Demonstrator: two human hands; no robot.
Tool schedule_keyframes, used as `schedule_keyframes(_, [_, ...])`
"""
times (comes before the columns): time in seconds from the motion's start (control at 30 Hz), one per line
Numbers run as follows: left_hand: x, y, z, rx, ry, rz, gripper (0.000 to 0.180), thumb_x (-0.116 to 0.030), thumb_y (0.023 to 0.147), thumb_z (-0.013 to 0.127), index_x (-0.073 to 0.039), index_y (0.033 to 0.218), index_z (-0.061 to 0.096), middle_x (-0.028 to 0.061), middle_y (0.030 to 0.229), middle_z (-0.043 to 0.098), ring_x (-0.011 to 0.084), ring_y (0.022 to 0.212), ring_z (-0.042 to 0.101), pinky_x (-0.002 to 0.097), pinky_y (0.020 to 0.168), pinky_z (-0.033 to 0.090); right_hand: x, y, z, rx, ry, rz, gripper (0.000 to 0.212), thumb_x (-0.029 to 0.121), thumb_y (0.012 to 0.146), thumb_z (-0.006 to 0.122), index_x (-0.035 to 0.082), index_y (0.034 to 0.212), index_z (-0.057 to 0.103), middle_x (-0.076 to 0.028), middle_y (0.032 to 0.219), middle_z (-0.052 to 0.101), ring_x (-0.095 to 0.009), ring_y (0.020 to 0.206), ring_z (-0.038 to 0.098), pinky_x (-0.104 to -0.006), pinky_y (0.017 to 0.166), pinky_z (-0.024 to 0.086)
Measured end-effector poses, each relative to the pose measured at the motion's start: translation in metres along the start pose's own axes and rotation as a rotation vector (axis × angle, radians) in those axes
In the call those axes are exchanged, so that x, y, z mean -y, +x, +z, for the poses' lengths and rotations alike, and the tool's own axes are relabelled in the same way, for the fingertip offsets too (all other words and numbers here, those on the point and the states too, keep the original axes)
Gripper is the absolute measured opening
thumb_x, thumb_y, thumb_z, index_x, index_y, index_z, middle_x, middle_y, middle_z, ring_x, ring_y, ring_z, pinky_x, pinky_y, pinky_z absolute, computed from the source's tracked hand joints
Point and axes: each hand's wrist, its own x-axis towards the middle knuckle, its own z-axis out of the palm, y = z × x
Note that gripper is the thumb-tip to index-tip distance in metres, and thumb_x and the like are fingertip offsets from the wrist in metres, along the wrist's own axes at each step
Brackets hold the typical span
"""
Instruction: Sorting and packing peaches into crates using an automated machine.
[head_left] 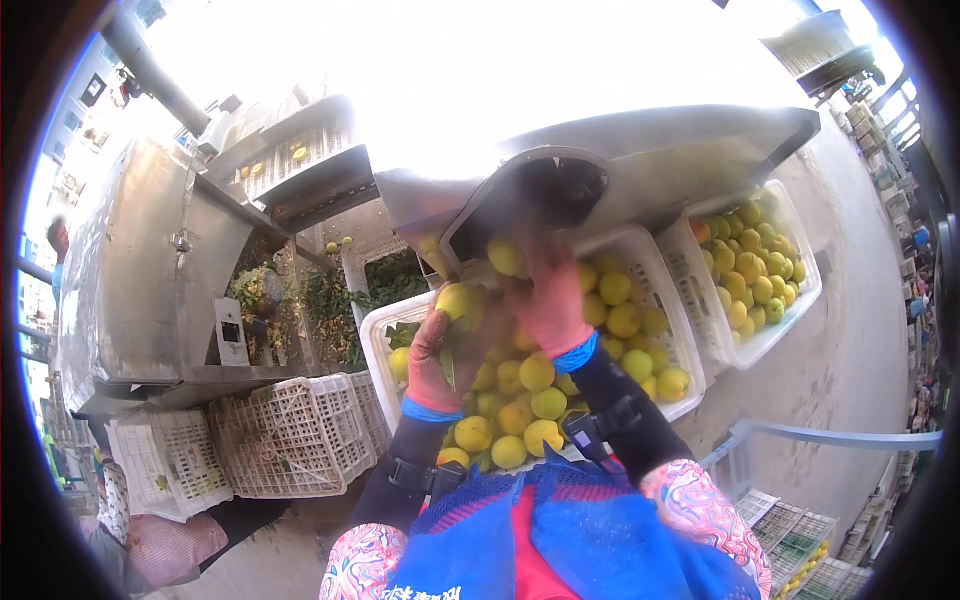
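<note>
My left hand (434,362), in a pink glove with a blue wristband, is closed round a yellow-green, peach-like fruit (460,303). A green leaf (447,362) hangs below that fruit. My right hand (552,308), gloved the same way, is over the crate below a dark metal chute mouth (540,195). Its fingers are smeared by motion, and whether they grip anything cannot be made out. Just left of them is another yellow fruit (505,257), at the chute's lip. Under both hands a white plastic crate (690,345) holds many such fruits (537,372).
A second white crate of fruit (752,268) stands to the right. Left are stacked white crates (290,435), a metal machine (135,270) and leafy debris (395,278). A blue rail (830,430) runs at right. Another person's pink sleeve (175,548) shows at lower left.
</note>
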Motion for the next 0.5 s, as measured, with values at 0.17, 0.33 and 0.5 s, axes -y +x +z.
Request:
schedule_keyframes(0.17, [0.001,-0.003,0.002,0.003,-0.076,-0.143,0.055,-0.048,0.098,0.058,-0.011,0.138,0.054,0.012,0.135,0.057,0.0312,0.127,0.053,0.0445,0.099,0.048,-0.024,0.035,0.032,0.428,-0.49,0.096,0.059,0.017,0.08,0.073,0.003,0.135,0.057,-0.022,0.128,0.061,-0.043,0.114,0.057,-0.0529,0.105,0.041])
schedule_keyframes(0.33, [-0.009,-0.01,0.003,0.109,-0.147,-0.226,0.054,-0.056,0.1,0.051,-0.016,0.137,0.054,0.0087,0.131,0.059,0.027,0.12,0.058,0.0413,0.093,0.051,0.024,0.018,0.007,0.21,-0.135,-0.055,0.067,0.028,0.077,0.079,0.0,0.135,0.057,-0.022,0.124,0.063,-0.043,0.115,0.058,-0.0511,0.102,0.044])
schedule_keyframes(0.5, [0.009,-0.006,-0.01,-0.103,0.213,-0.048,0.061,-0.055,0.104,0.043,-0.005,0.137,0.053,0.0109,0.114,0.065,0.0239,0.103,0.062,0.0414,0.097,0.05,0.06,-0.031,-0.003,0.25,0.074,0.18,0.095,0.033,0.064,0.089,-0.001,0.143,0.048,-0.024,0.117,0.065,-0.042,0.107,0.063,-0.0463,0.094,0.051])
